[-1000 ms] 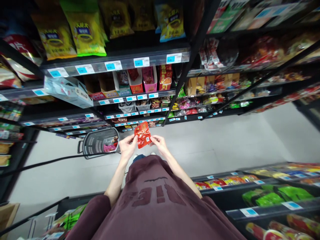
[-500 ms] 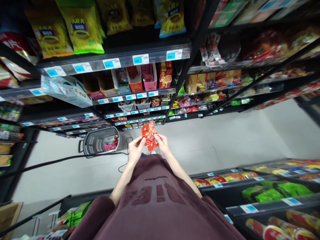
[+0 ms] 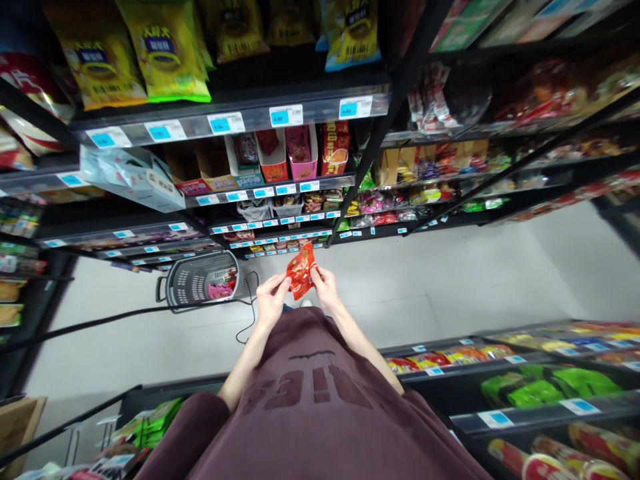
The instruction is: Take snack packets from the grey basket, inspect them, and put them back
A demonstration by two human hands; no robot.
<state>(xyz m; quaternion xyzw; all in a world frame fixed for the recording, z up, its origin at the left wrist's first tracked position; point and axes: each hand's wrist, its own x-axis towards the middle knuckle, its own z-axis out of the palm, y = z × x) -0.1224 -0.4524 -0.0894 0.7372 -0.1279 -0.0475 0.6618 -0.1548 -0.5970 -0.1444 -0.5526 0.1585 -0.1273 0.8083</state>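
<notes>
A small red snack packet (image 3: 301,270) is held up in front of my chest by both hands. My left hand (image 3: 273,302) pinches its lower left edge, and my right hand (image 3: 325,289) grips its right side. The fingers of both hands are closed on the packet. To the left on the floor stands a grey shopping basket (image 3: 193,287) with a few items inside, among them something pink. I wear a maroon sweatshirt that fills the bottom of the view.
Black shelves (image 3: 280,117) packed with snack bags and boxes rise ahead and to the left, with blue price tags along their edges. Lower shelves (image 3: 525,387) with green and red packets stand at my right. A grey floor aisle (image 3: 450,280) runs between them.
The packet and both hands have shifted to the right and slightly up, and the packet has been turned and tilted between the fingers. The basket has stayed in place.
</notes>
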